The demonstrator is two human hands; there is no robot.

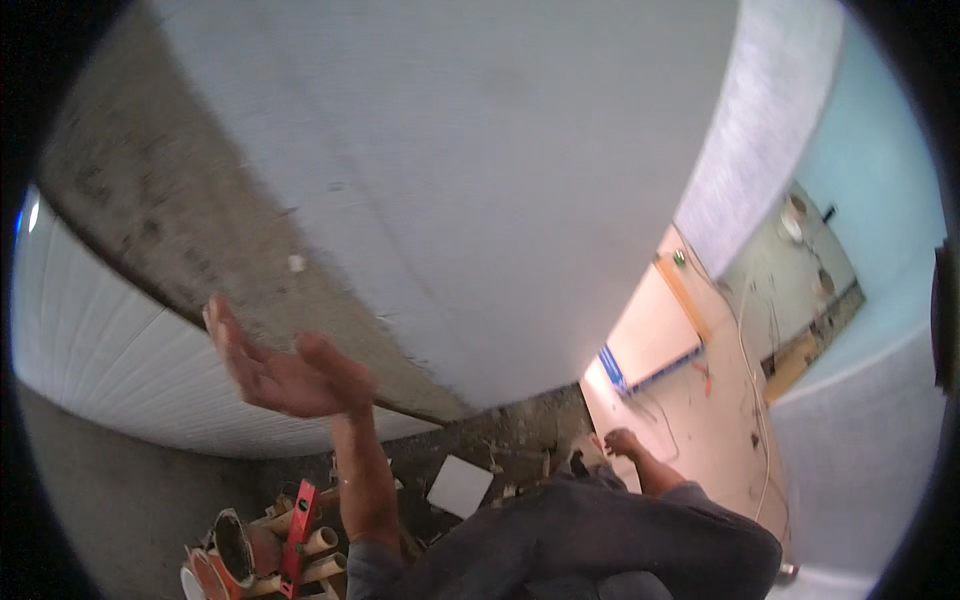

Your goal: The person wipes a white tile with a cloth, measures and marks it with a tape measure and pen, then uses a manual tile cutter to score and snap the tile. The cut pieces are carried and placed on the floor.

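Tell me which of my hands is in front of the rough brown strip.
Your left hand, held open, with the brown strip behind it; your right hand shows against the pale surface instead.

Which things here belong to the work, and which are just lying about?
Probably in the work, being nearest the hands:
- rough grey-brown wall strip, near the open left hand
- flat pale-pink surface, near the right hand

Seemingly lying about:
- long red spirit level
- white square slab
- beige round pipes
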